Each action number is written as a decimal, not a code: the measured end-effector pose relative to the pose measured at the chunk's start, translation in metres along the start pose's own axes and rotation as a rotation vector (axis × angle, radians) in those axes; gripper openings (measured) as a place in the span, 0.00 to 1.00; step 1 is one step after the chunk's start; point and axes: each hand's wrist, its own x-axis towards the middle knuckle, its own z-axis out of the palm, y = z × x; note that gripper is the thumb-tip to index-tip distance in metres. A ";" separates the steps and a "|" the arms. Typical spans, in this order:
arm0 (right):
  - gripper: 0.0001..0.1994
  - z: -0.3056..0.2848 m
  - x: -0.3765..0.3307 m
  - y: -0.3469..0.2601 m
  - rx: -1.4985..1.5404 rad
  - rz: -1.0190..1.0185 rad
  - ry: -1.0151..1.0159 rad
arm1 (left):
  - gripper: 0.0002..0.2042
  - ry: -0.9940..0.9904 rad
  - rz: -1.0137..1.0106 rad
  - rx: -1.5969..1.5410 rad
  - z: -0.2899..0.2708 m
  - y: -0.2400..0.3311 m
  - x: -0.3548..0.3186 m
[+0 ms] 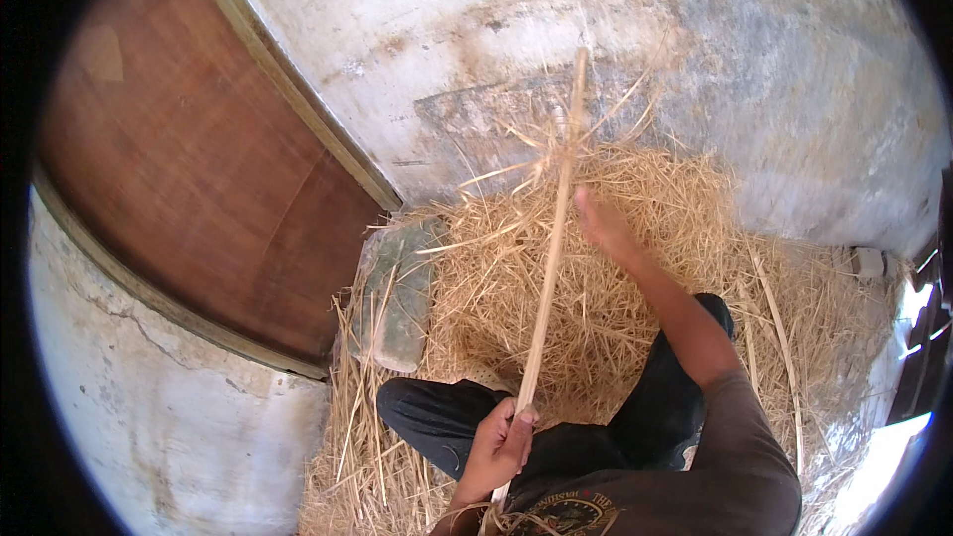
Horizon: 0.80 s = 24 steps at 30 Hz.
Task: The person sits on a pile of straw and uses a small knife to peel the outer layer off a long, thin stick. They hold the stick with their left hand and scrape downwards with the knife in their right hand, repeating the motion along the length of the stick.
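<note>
My left hand is wrapped round the lower part of a long, pale split stick, in front of my body. The stick slants up and away to the whitewashed wall, and its lower end passes below my hand. Thin curled shavings stick out around its upper part. My right hand is just right of the stick, arm stretched forward. Motion smears its fingers, so whether it grips anything is unclear.
A heap of straw-coloured shavings covers the ground around my crossed legs. A grey-green stone block lies left of it, beside a brown wooden door. A stained white wall rises ahead. Long strips lie at the right.
</note>
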 end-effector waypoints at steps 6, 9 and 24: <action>0.32 0.022 -0.134 -0.066 -0.319 -0.835 -0.214 | 0.12 0.071 0.018 -0.028 -0.004 0.008 0.008; 0.31 0.019 -0.134 -0.067 -0.446 -0.929 -0.145 | 0.12 0.075 0.005 -0.065 -0.003 0.004 0.006; 0.33 0.030 -0.127 -0.075 -0.497 -0.818 -0.174 | 0.09 0.167 0.014 0.013 -0.007 0.007 0.012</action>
